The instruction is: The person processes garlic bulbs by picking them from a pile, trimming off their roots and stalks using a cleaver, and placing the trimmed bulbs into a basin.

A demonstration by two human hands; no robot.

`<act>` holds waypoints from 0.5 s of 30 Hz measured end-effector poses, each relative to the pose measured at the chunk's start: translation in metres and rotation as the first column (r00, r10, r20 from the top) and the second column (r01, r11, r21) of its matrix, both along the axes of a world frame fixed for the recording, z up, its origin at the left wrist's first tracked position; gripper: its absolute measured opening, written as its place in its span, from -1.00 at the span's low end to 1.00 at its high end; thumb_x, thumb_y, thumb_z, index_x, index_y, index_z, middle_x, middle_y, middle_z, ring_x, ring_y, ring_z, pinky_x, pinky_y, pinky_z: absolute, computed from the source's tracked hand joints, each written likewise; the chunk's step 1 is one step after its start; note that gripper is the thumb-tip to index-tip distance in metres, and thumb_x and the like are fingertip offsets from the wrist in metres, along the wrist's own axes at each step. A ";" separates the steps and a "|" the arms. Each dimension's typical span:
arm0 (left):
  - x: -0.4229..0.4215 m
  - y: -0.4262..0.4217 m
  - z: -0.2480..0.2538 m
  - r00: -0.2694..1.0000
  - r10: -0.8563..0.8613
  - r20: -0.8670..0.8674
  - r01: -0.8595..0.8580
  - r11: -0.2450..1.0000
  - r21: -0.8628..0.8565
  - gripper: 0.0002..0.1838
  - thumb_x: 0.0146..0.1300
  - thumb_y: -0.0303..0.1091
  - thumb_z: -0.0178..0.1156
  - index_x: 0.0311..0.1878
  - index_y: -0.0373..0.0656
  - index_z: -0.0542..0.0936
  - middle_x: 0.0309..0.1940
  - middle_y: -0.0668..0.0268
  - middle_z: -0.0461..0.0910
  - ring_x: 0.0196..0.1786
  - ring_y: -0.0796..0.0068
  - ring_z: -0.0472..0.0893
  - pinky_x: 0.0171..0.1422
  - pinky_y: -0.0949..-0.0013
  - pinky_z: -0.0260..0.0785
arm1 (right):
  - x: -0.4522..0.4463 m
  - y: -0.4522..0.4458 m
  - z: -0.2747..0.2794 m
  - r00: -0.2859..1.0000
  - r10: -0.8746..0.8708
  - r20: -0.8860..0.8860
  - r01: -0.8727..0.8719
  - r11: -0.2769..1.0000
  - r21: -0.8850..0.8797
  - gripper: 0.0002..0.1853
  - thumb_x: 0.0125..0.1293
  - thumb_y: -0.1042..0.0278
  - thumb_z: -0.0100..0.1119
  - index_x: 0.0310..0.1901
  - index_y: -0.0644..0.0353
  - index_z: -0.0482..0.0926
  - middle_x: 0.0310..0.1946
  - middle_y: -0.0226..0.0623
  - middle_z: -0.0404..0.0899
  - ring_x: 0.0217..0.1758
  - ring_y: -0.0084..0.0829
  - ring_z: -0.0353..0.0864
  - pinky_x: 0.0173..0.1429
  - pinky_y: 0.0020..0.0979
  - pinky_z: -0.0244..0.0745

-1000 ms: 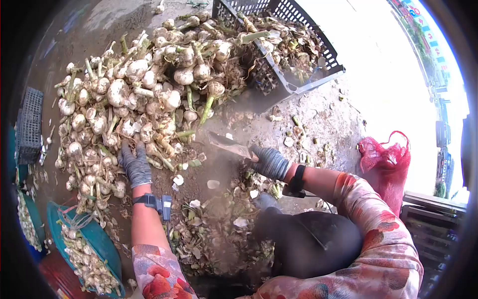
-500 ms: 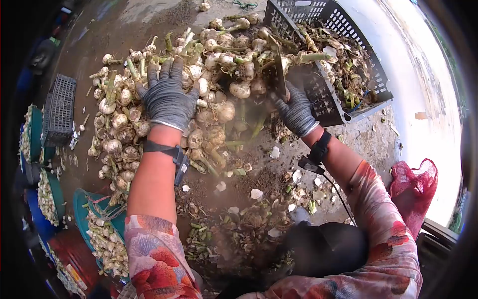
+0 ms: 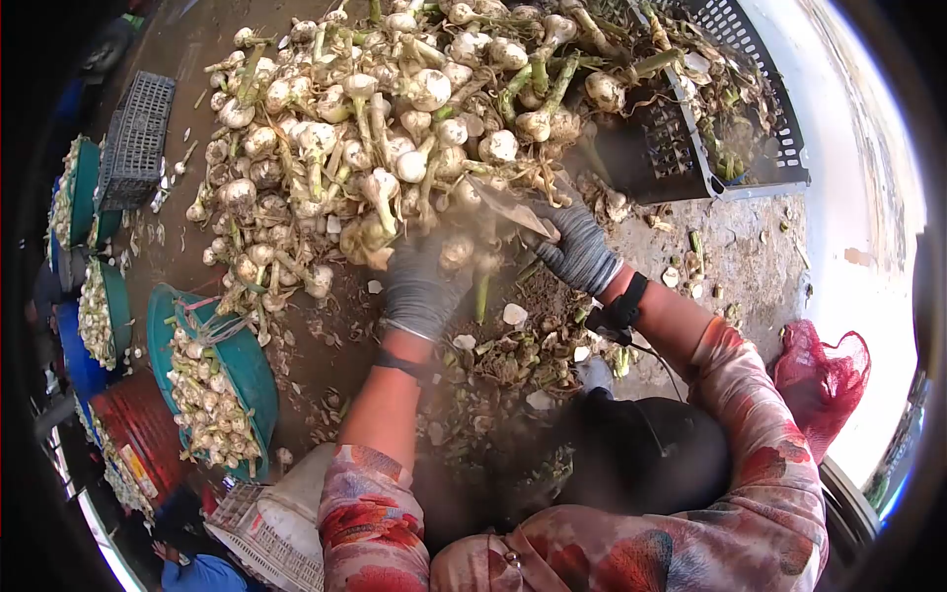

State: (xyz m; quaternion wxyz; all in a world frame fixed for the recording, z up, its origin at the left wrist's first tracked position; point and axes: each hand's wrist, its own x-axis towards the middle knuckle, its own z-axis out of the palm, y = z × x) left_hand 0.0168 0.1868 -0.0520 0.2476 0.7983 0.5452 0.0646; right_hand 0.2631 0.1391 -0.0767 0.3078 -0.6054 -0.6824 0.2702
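Note:
A big heap of garlic bulbs with stems (image 3: 335, 138) spreads out in front of me. My left hand (image 3: 426, 291), in a grey glove and blurred, is closed at the near edge of the heap around a garlic bulb (image 3: 457, 252); its fingertips are partly hidden. My right hand (image 3: 582, 247), gloved likewise, grips a broad-bladed knife (image 3: 508, 205) by its handle. The blade points left and up, just above the left hand's garlic.
A black crate (image 3: 705, 178) of garlic trimmings stands at the upper right. Teal tubs of garlic (image 3: 258, 395), a grey crate (image 3: 138, 128) and a red tub (image 3: 138, 434) line the left side. Trimmings (image 3: 523, 360) litter the ground; a red mesh bag (image 3: 814, 380) lies right.
My left hand has moved from lying spread on the heap down and right, closing around a garlic bulb. The right hand's knife has tilted from upright towards the left. The view has shifted.

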 end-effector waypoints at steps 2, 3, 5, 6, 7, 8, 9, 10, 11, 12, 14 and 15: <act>-0.012 -0.044 -0.015 0.999 0.023 0.022 -0.021 0.993 -0.117 -0.30 -0.08 -0.23 0.45 0.20 -0.15 0.48 0.20 -0.05 0.37 0.28 -0.07 0.37 0.34 0.07 0.26 | 0.010 -0.015 0.000 0.997 0.029 -0.075 -0.026 0.999 0.046 -0.50 0.25 0.09 0.19 0.18 0.14 0.50 0.24 0.12 0.35 0.34 0.12 0.27 0.40 -0.06 0.20; -0.018 -0.061 -0.013 1.000 0.010 0.021 -0.009 0.999 -0.045 -0.29 -0.07 -0.24 0.45 0.22 -0.14 0.47 0.22 -0.05 0.34 0.29 -0.04 0.37 0.34 0.09 0.26 | 0.012 -0.023 0.010 0.987 0.011 -0.158 -0.028 0.994 -0.107 -0.52 0.25 0.17 0.21 0.17 0.17 0.50 0.26 0.12 0.34 0.32 0.08 0.31 0.38 -0.11 0.26; -0.033 -0.092 -0.016 0.968 0.121 0.220 -0.101 0.990 -0.103 -0.35 0.05 -0.25 0.40 0.25 -0.14 0.44 0.24 0.02 0.34 0.28 0.07 0.40 0.34 0.19 0.28 | 0.018 -0.040 0.007 0.997 0.066 -0.025 -0.068 0.996 -0.062 -0.54 0.21 0.22 0.24 0.14 0.18 0.51 0.26 0.10 0.34 0.28 0.07 0.36 0.36 -0.13 0.28; -0.035 -0.098 -0.007 0.832 0.345 0.434 -0.168 0.903 -0.394 -0.38 0.12 -0.24 0.36 0.26 -0.13 0.42 0.23 0.07 0.37 0.26 0.11 0.42 0.32 0.17 0.31 | 0.018 -0.042 0.019 0.992 0.090 0.085 -0.086 0.995 -0.047 -0.57 0.19 0.22 0.25 0.08 0.19 0.54 0.27 0.06 0.36 0.26 0.09 0.37 0.34 -0.09 0.29; -0.036 -0.097 0.006 0.611 0.575 0.544 -0.134 0.752 -0.645 -0.40 0.18 -0.22 0.32 0.28 -0.12 0.40 0.22 0.11 0.39 0.24 0.15 0.45 0.31 0.15 0.35 | 0.015 -0.049 0.029 0.983 0.063 0.170 -0.057 0.998 -0.039 -0.61 0.16 0.22 0.27 0.00 0.21 0.57 0.28 0.01 0.35 0.25 0.11 0.36 0.32 -0.08 0.31; -0.039 -0.096 0.012 0.609 0.580 0.542 -0.136 0.749 -0.649 -0.40 0.18 -0.22 0.32 0.28 -0.12 0.40 0.22 0.11 0.39 0.24 0.15 0.45 0.31 0.15 0.35 | 0.013 -0.055 0.035 0.968 0.095 0.233 -0.083 0.995 -0.059 -0.59 0.22 0.21 0.24 0.07 0.19 0.54 0.23 0.02 0.40 0.25 0.06 0.39 0.31 -0.11 0.31; -0.043 -0.094 0.017 0.442 0.672 0.594 -0.078 0.688 -0.721 -0.45 0.19 -0.20 0.31 0.23 -0.14 0.43 0.10 0.18 0.44 0.12 0.32 0.47 0.19 0.25 0.39 | 0.012 -0.060 0.042 0.947 0.124 0.297 -0.105 0.991 -0.079 -0.57 0.28 0.20 0.21 0.14 0.17 0.51 0.19 0.02 0.45 0.26 0.01 0.42 0.31 -0.14 0.31; -0.047 -0.094 0.020 0.260 0.750 0.608 -0.003 0.630 -0.776 -0.49 0.20 -0.18 0.30 0.17 -0.17 0.46 -0.01 0.24 0.49 0.00 0.49 0.49 0.07 0.36 0.43 | 0.005 -0.064 0.056 0.946 0.127 0.299 -0.107 0.991 -0.080 -0.57 0.28 0.20 0.21 0.14 0.17 0.51 0.19 0.02 0.45 0.26 0.01 0.42 0.31 -0.14 0.31; -0.050 -0.097 0.021 0.257 0.750 0.609 -0.002 0.631 -0.776 -0.49 0.20 -0.18 0.30 0.17 -0.17 0.46 -0.01 0.24 0.49 0.00 0.49 0.49 0.07 0.36 0.43 | -0.004 -0.067 0.073 0.964 0.149 0.220 -0.076 0.948 -0.309 -0.59 0.30 0.18 0.21 0.13 0.17 0.51 0.10 -0.01 0.51 0.17 -0.04 0.50 0.22 -0.18 0.38; -0.053 -0.100 0.023 0.184 0.789 0.586 0.062 0.586 -0.808 -0.48 0.20 -0.19 0.30 0.19 -0.16 0.45 0.01 0.23 0.50 0.02 0.44 0.50 0.12 0.31 0.43 | -0.011 -0.072 0.083 0.979 0.151 0.140 -0.057 0.852 -0.520 -0.60 0.31 0.17 0.21 0.11 0.17 0.52 0.00 -0.04 0.58 0.07 -0.10 0.58 0.13 -0.22 0.45; -0.056 -0.112 0.022 0.277 0.683 0.676 0.066 0.689 -0.722 -0.49 0.23 -0.22 0.27 0.22 -0.13 0.43 0.08 0.21 0.49 0.10 0.34 0.49 0.24 0.19 0.40 | -0.015 -0.083 0.079 0.978 0.185 0.090 -0.124 0.878 -0.462 -0.59 0.29 0.04 0.20 0.05 0.12 0.54 -0.19 -0.04 0.60 -0.10 -0.06 0.61 -0.01 -0.18 0.48; -0.057 -0.119 0.022 0.432 0.518 0.738 0.010 0.816 -0.578 -0.50 0.25 -0.25 0.24 0.23 -0.12 0.41 0.13 0.20 0.47 0.17 0.28 0.48 0.31 0.11 0.37 | -0.017 -0.089 0.080 0.975 0.217 0.039 -0.184 0.898 -0.399 -0.57 0.27 -0.08 0.20 -0.02 0.07 0.57 -0.39 -0.05 0.63 -0.27 -0.02 0.64 -0.15 -0.13 0.52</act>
